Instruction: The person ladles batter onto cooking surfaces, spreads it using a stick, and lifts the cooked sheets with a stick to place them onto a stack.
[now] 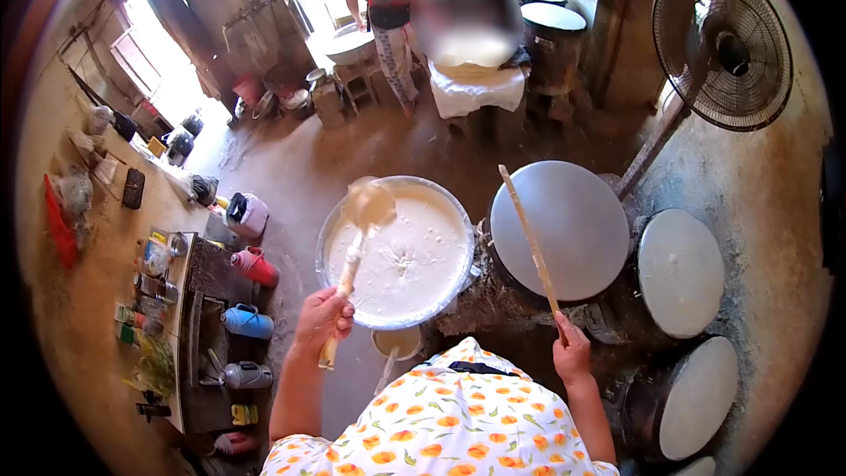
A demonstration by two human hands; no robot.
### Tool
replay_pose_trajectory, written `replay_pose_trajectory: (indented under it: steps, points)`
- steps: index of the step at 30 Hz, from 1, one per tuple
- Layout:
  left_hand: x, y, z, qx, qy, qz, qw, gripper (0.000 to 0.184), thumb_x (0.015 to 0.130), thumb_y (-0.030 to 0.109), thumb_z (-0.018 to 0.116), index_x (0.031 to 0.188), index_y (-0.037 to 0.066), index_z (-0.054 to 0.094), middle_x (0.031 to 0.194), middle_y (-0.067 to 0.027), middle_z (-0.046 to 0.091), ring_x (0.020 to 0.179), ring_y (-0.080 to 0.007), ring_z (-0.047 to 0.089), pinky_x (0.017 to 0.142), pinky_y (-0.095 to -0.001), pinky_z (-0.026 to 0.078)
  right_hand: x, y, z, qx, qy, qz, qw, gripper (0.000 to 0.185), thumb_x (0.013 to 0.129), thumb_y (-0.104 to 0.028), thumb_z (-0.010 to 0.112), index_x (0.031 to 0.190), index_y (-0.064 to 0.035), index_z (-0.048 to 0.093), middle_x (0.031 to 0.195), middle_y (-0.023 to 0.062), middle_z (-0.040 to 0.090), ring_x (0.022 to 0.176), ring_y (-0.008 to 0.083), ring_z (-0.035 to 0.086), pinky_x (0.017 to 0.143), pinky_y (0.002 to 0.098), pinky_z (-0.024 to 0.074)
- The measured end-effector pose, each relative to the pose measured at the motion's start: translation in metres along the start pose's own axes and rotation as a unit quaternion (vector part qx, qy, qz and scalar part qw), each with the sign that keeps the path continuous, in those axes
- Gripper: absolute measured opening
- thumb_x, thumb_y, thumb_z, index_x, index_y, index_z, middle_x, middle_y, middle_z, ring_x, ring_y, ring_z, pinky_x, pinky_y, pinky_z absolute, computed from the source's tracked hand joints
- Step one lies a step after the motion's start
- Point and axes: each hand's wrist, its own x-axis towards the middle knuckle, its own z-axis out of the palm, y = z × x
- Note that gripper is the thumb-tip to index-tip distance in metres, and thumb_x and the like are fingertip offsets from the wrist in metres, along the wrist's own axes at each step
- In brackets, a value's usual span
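Observation:
My left hand [324, 322] is wrapped round the pale handle of a ladle [370, 204]. The ladle's round brownish bowl is over the far left part of a wide basin [322, 251] holding white batter [405, 256]. In my right hand [571, 348] is the lower end of a long, thin wooden stick [527, 234], which slants up and to the left. The stick passes over a large round grey-white cooking surface [577, 229]; whether it touches that surface I cannot tell.
Further round white-topped stoves [681, 273] curve down the right side, below a standing fan [723, 44]. A small bucket [398, 342] stands below the basin. Flasks [248, 322] line the shelf at left. At the back, a person [383, 0] stands by another basin [351, 46].

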Motion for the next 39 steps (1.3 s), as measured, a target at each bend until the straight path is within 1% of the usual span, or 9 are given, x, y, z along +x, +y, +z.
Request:
replay_pose_trajectory:
  steps: [3,7,12,14,19,22,27,32,39]
  points:
    - [0.028,-0.044,-0.028,-0.095,0.027,-0.139,0.985,0.019,0.095,0.013,0.045,0.108,-0.001,0.048,0.068,-0.0016,0.046,0.048,-0.0049,0.040,0.038,-0.0171,0.035,-0.001,-0.003,0.002,-0.012,0.004,-0.018,1.000,0.053,0.071,0.010,0.053,0.118,-0.0133,0.061,0.082,0.0154,0.062,0.071,0.0324,0.060,0.062,0.0378,0.0495]
    - [-0.008,-0.022,-0.029,-0.158,-0.054,-0.100,0.981,0.023,0.095,0.013,0.045,0.112,-0.002,0.048,0.067,-0.0019,0.046,0.047,-0.0053,0.039,0.039,-0.0170,0.036,0.000,0.002,0.010,-0.009,-0.003,-0.012,1.000,0.054,0.071,0.010,0.054,0.118,-0.0153,0.062,0.078,0.0150,0.060,0.068,0.0319,0.059,0.060,0.0376,0.0488]
    - [0.004,-0.013,-0.034,-0.103,-0.038,-0.011,0.994,0.021,0.094,0.013,0.046,0.110,0.000,0.048,0.068,-0.0031,0.047,0.047,-0.0067,0.042,0.038,-0.0189,0.037,0.008,-0.001,0.017,-0.003,-0.017,-0.009,1.000,0.056,0.070,0.010,0.054,0.118,-0.0171,0.062,0.077,0.0155,0.058,0.067,0.0322,0.058,0.059,0.0381,0.0478]
    - [0.043,-0.028,-0.039,0.028,0.045,-0.028,0.998,0.015,0.093,0.011,0.047,0.103,0.001,0.048,0.068,-0.0037,0.048,0.048,-0.0075,0.042,0.038,-0.0199,0.037,0.017,-0.005,0.020,-0.001,-0.035,-0.019,0.999,0.056,0.070,0.009,0.054,0.119,-0.0177,0.061,0.076,0.0154,0.058,0.067,0.0324,0.058,0.059,0.0384,0.0474]
    - [0.084,-0.028,-0.016,-0.172,-0.008,-0.153,0.973,0.017,0.093,0.010,0.045,0.102,-0.004,0.049,0.065,-0.0010,0.044,0.046,-0.0046,0.037,0.037,-0.0163,0.033,0.021,-0.019,0.018,-0.027,-0.052,-0.035,0.998,0.057,0.070,0.009,0.055,0.120,-0.0156,0.061,0.067,0.0128,0.050,0.057,0.0280,0.051,0.053,0.0356,0.0445]
    - [0.079,-0.003,0.031,-0.071,-0.085,-0.102,0.989,0.021,0.093,0.012,0.044,0.107,-0.003,0.049,0.064,-0.0010,0.044,0.046,-0.0044,0.037,0.037,-0.0162,0.033,0.026,-0.030,0.010,-0.066,-0.053,-0.040,0.996,0.057,0.070,0.004,0.059,0.119,-0.0245,0.062,0.069,0.0096,0.051,0.061,0.0292,0.055,0.055,0.0392,0.0481]
    - [0.083,0.015,0.139,0.154,-0.099,0.009,0.983,0.011,0.092,0.015,0.048,0.093,0.004,0.051,0.062,-0.0011,0.049,0.042,-0.0071,0.043,0.033,-0.0220,0.034,0.041,-0.028,-0.001,-0.109,0.020,-0.085,0.990,0.065,0.069,0.005,0.060,0.126,-0.0279,0.056,0.069,0.0083,0.048,0.060,0.0288,0.055,0.055,0.0393,0.0494]
    - [0.115,-0.030,0.231,0.267,-0.153,0.136,0.942,0.012,0.092,0.012,0.046,0.084,0.004,0.049,0.056,-0.0004,0.047,0.038,-0.0083,0.044,0.032,-0.0239,0.035,0.024,-0.004,-0.025,-0.195,0.086,-0.006,0.977,0.071,0.068,0.004,0.061,0.130,-0.0293,0.051,0.073,0.0084,0.047,0.064,0.0295,0.054,0.057,0.0403,0.0489]
    - [0.153,-0.107,0.282,0.257,-0.295,0.035,0.920,0.009,0.092,0.010,0.047,0.090,0.003,0.050,0.060,-0.0003,0.048,0.042,-0.0083,0.045,0.036,-0.0233,0.038,-0.054,0.021,-0.049,-0.226,0.048,0.230,0.945,0.069,0.072,0.000,0.057,0.134,-0.0287,0.047,0.082,0.0134,0.050,0.076,0.0346,0.055,0.066,0.0442,0.0476]
